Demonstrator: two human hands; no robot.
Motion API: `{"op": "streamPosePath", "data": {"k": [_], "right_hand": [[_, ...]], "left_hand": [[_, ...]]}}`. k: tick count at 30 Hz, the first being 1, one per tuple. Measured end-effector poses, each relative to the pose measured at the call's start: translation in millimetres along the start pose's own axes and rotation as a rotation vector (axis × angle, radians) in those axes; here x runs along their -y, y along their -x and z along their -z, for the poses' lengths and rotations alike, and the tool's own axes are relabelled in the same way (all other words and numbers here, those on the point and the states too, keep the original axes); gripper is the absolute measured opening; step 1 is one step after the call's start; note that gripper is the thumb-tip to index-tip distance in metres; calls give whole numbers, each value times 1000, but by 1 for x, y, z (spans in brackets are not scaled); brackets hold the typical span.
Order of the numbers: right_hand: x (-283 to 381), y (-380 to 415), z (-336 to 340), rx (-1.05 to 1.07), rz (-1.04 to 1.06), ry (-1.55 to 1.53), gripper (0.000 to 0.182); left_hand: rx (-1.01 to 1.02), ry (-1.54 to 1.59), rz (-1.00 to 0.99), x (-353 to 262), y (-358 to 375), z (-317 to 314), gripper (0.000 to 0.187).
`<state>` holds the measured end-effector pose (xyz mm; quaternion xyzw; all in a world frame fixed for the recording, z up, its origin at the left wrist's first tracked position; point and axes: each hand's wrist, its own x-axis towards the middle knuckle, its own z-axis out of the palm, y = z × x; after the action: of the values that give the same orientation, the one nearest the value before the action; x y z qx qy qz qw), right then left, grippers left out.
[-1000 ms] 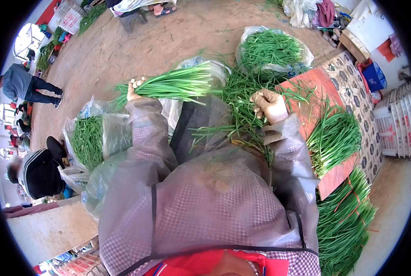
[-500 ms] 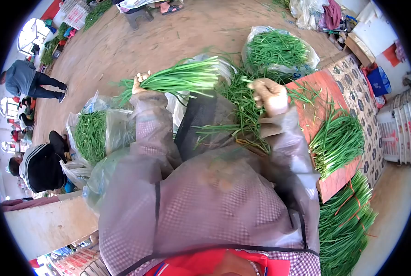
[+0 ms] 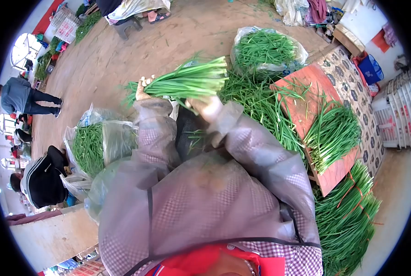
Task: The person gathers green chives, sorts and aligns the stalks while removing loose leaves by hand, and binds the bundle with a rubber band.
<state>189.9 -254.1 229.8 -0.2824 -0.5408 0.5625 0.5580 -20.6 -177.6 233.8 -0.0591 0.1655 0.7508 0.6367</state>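
My left hand (image 3: pixel 143 88) is wrapped around a thick bunch of green chives (image 3: pixel 182 82), its fingertips showing over the leafy side. The pale cut ends of the bunch point right. Just below those ends is my right hand (image 3: pixel 208 108), smeared by motion, its fingers against the lower edge of the stalks. Loose chives (image 3: pixel 260 101) lie heaped to the right of my lap. Beyond them, a laid-out bundle of chives (image 3: pixel 334 135) rests on a red board (image 3: pixel 309 76) with some scattered stalks.
Bagged greens stand ahead in a clear plastic bag (image 3: pixel 302 54) and at left in another bag (image 3: pixel 118 142). Tied chives (image 3: pixel 346 221) are piled at lower right. White crates (image 3: pixel 392 110) and a blue bucket (image 3: pixel 370 69) stand far right. Other people (image 3: pixel 21 94) are at left.
My right hand has moved left, from over the loose chives to the stalk ends of the bunch. My left hand keeps its grip on the bunch.
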Motion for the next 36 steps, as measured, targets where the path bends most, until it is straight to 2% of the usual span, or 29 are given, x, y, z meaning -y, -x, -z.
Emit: {"op": "streamPosePath", "data": {"k": [2,4,6,7,9,10,11,12,14,16,18,20,21,22,24,25,26,28,29,30,32,33,36], "right_hand": [[16,23,26,209,-270,295,15],[15,44,56,95,-222,13,18],[25,60,105,-31,-497,-195,17],[32,69,128,-95,-533,-223,16],[43,73,149,-153,-564,-247,15],[47,73,152,18,-697,594,35],[49,73,154,202,-749,1445,67],[45,76,150,200,-750,1443,67],[35,76,137,201,-185,1564,90],[23,61,109,365,-167,1165,92],[17,52,70,303,-125,902,102],[50,38,36,194,-311,392,96],[30,28,31,181,-221,-12,84],[24,25,29,116,-218,-185,70],[8,14,22,-94,-162,-607,63],[12,7,23,-193,-190,-711,69],[16,3,24,-191,-185,-707,69],[30,-5,25,-190,79,-792,82],[39,-5,30,-134,-22,-759,97],[41,-7,34,-128,-19,-752,97],[54,-14,33,1,221,-489,106],[64,-12,37,49,122,-615,116],[60,-11,44,104,152,-584,120]], "left_hand": [[62,24,69,-10,-10,6,29],[68,57,112,-17,-7,2,31],[251,10,138,-29,-12,7,31],[231,-10,40,-29,-8,3,31],[301,-25,8,-40,-18,16,30],[367,-43,-16,-40,-17,15,30],[336,-84,-43,-40,-15,14,32],[336,-85,-41,-38,-11,15,32],[217,-74,-83,-21,8,-3,32],[182,-31,-50,-18,8,-3,31],[164,47,38,-8,13,-6,31],[180,37,38,3,21,-9,31],[214,18,37,5,17,-4,30],[250,1,35,7,14,-2,30],[180,-63,-14,14,17,-3,27],[149,-98,-37,21,23,-6,26],[119,-133,-60,24,26,-8,25],[157,-139,-36,28,21,1,25],[136,-102,-6,33,20,3,26],[115,-64,24,38,18,4,27],[99,-22,33,43,17,1,28],[80,-38,51,42,17,-2,28],[47,-11,46,45,13,-4,25]]}}
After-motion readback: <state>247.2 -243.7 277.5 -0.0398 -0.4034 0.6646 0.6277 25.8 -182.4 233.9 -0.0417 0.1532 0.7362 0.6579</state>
